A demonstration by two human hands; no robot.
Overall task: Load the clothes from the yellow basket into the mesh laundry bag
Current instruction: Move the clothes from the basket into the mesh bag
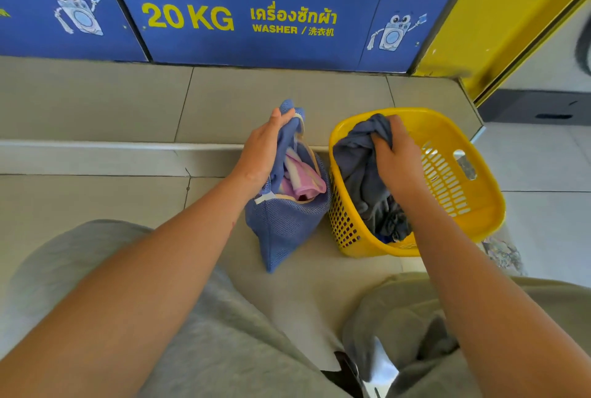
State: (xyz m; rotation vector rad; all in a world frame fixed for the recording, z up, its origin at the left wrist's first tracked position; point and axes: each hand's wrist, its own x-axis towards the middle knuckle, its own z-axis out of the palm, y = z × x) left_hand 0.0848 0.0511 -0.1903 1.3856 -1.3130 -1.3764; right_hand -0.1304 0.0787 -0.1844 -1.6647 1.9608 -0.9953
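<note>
A blue mesh laundry bag [283, 228] stands on the tiled floor in the middle, its mouth held up and open by my left hand [263, 148], which grips the top edge. A pink and white striped cloth [300, 178] shows inside the bag. Right beside it sits the yellow basket [463, 205], tilted a little. My right hand [398, 157] is closed on a dark grey-blue garment [358, 161] that still lies inside the basket. More dark clothes [388, 221] fill the basket's near corner.
A tiled step [96, 154] runs across behind the bag. Above it are blue washer panels [256, 20] marked 20 KG. A yellow frame [511, 13] rises at the right. My knees in grey shorts [208, 333] fill the foreground.
</note>
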